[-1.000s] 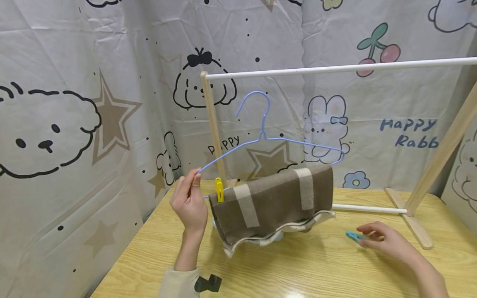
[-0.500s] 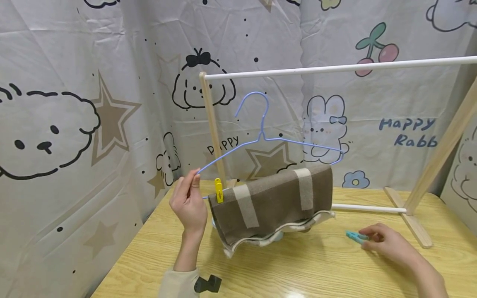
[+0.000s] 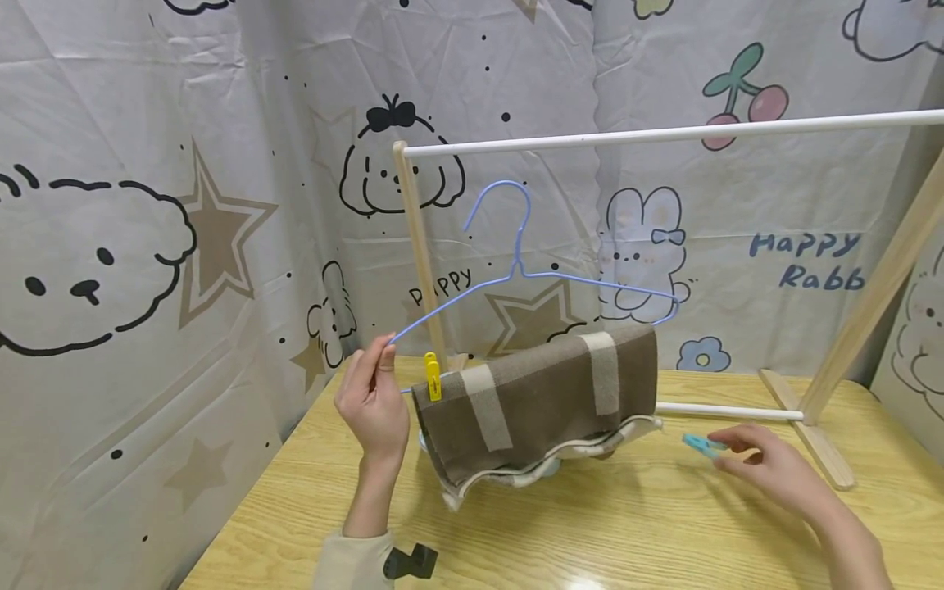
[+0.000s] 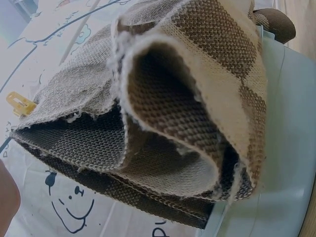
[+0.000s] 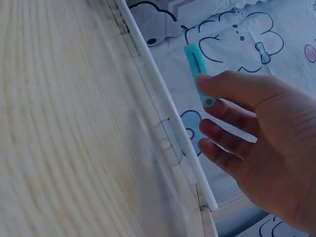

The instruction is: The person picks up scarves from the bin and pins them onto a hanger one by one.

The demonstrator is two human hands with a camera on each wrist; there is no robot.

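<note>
My left hand grips the left corner of a blue wire clothes hanger. Over its lower bar hangs a folded brown knitted cloth with cream stripes; the left wrist view looks into its open folds. A yellow clothespin is clipped on the cloth's top edge near the left end, and this clothespin also shows at the left wrist view's edge. To the right of the cloth, above the table, my right hand pinches a teal clothespin between thumb and forefinger.
Behind stands a wooden rack with a white top rail, a lower rail and a slanted right post. Beneath the cloth, a pale green object is mostly hidden in the head view. Patterned curtains enclose the wooden table.
The right hand has risen slightly off its lower position, with the teal clothespin in its fingers. The left hand, hanger and cloth stay nearly where they were.
</note>
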